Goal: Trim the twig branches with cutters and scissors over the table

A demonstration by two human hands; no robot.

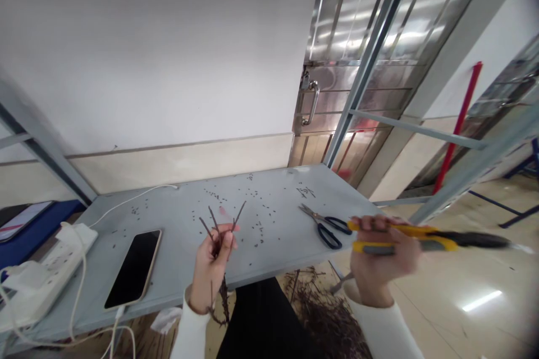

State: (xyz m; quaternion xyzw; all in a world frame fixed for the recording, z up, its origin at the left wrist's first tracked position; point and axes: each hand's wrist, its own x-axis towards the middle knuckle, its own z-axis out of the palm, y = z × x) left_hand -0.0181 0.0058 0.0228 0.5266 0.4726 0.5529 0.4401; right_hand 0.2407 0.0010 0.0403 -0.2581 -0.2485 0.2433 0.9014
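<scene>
- Gripping thin dark twigs (214, 225) in the clenched left hand (209, 269), held up over the gray metal table (286, 241).
- The right hand (379, 258) wraps tight around yellow-handled pruning shears (404, 238).
- Black-handled scissors (326, 228) lie on the table among tiny dark twig bits (256, 224).
- More twigs (324, 314) heap on the floor.

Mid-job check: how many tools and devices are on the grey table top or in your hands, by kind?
Yellow-handled pruning shears, in the right hand: 1
Scissors: 1
Smartphone: 1
Power strip: 1
Total: 4
</scene>
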